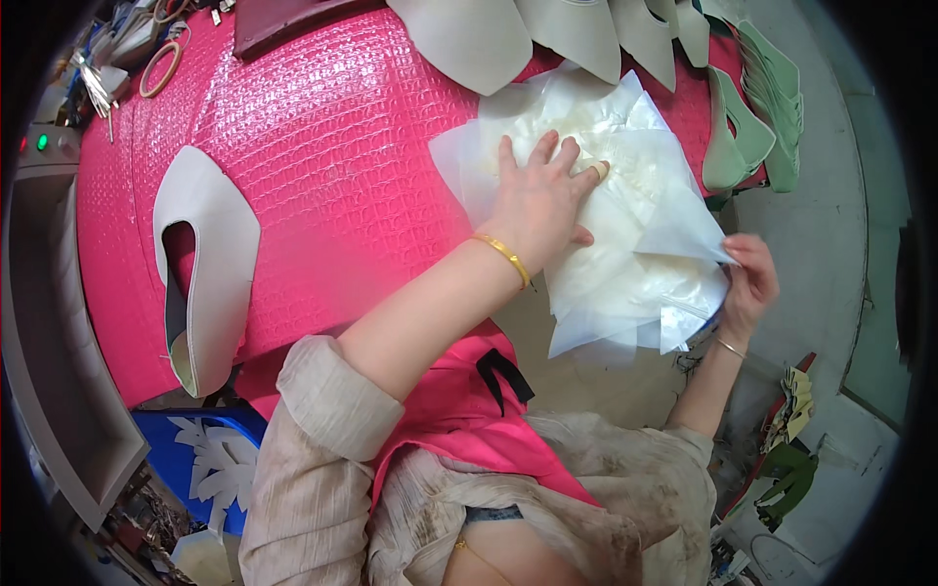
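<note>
A pile of thin, whitish translucent sheets point(616, 283) lies at the right side of the pink-covered table, its near part reaching past the table edge. Spread flat on top of it is my left hand point(549, 200), fingers apart, with a ring and a gold bracelet. At the pile's right edge my right hand point(750, 275) pinches the corner of one top sheet point(689, 223), which is lifted and folded up a little. To the left, apart from both hands, a white shoe upper point(220, 254) with a cut-out opening rests on the table.
White shoe-upper pieces point(469, 44) line the far edge, and green ones point(733, 146) hang at the right. Rolls of tape point(161, 70) and tools sit far left. Below the table's left side stands a blue bin point(161, 444) with white scraps. A grey tray point(59, 322) borders the left.
</note>
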`<state>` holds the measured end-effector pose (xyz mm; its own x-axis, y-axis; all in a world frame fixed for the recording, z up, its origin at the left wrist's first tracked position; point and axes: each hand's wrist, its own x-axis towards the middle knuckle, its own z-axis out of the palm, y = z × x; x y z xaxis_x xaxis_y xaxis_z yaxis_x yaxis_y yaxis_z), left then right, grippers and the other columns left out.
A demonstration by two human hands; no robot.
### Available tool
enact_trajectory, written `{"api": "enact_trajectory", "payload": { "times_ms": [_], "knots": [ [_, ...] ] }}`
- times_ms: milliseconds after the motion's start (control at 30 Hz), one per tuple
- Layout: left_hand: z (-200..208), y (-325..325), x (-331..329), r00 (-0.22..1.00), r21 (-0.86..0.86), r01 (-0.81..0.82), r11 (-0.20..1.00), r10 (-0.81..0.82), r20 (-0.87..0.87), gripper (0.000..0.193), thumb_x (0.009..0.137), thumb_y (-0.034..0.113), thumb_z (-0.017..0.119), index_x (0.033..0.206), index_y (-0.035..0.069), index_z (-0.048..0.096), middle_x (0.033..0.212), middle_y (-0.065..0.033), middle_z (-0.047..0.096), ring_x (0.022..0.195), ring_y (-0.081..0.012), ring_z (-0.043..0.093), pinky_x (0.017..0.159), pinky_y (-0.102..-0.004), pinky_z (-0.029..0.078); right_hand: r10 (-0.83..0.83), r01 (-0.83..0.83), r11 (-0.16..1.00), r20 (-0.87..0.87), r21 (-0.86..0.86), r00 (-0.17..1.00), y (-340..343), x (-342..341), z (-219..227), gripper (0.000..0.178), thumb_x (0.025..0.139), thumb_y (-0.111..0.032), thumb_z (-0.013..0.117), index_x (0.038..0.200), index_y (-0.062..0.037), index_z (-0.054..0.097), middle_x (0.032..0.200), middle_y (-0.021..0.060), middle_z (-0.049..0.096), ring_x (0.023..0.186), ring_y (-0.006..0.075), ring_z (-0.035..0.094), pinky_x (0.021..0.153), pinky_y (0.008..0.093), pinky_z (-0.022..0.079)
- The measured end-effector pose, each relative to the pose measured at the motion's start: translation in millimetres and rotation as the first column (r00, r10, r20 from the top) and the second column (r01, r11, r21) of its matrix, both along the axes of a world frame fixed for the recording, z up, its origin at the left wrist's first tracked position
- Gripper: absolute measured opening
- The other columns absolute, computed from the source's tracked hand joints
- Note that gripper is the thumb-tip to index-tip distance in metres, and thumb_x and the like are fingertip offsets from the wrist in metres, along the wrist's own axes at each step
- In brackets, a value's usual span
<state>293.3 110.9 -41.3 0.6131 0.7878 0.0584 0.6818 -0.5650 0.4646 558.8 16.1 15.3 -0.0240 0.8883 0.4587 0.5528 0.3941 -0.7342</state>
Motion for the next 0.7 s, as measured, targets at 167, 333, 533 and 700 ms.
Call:
{"api": "enact_trajectory", "payload": {
  "times_ms": [167,333,533,700],
  "knots": [
    [1.6,-6.5,12.5,0.987,0.032,-0.03,0.999,0.035,-0.154,0.075,0.064,0.042,0.071,0.13,0.024,0.041,0.13,-0.0109,0.038,0.128,-0.0268,0.029,0.097,-0.0625,0.026,-0.047,0.191,0.904,-0.357,0.382,0.933,-62.5,52.7,55.9,0.009,0.08,-0.003,0.056,0.087,-0.0048,0.051,0.087,0.015,0.056,0.086,0.0234,0.055,0.068,0.0353,0.051],
    [25.0,16.0,-1.6,0.903,-0.553,0.166,0.816,0.099,0.417,0.066,0.076,0.039,0.064,0.129,0.008,0.042,0.13,-0.0146,0.039,0.126,-0.0247,0.032,0.102,-0.0458,0.026,-0.043,-0.018,0.963,0.219,0.27,0.975,-57.4,-26.0,101.6,0.013,0.08,-0.014,0.059,0.085,-0.0069,0.05,0.084,0.0135,0.057,0.082,0.0248,0.056,0.064,0.0323,0.047],
    [74.0,-27.0,-93.2,0.58,-0.686,0.713,0.148,0.427,0.694,0.055,0.083,0.033,0.06,0.123,-0.002,0.047,0.114,-0.0084,0.054,0.107,-0.0166,0.049,0.094,-0.0296,0.036,0.56,-0.585,0.803,-0.483,0.115,0.673,-0.9,-119.8,25.6,0.025,0.079,-0.027,0.062,0.08,-0.0028,0.058,0.091,0.0183,0.06,0.078,0.0269,0.059,0.069,0.0348,0.046],
    [75.1,-83.2,-166.2,0.434,-0.785,0.461,0.415,0.665,0.607,0.031,0.075,0.011,0.069,0.1,-0.003,0.057,0.094,-0.0034,0.06,0.087,-0.0105,0.053,0.078,-0.025,0.043,0.39,-0.589,0.781,-0.573,-0.209,0.721,30.2,-183.4,22.1,0.074,0.077,-0.054,0.056,0.127,-0.0008,0.041,0.132,0.0213,0.039,0.124,0.0323,0.036,0.101,0.0404,0.026]
  ]
}}
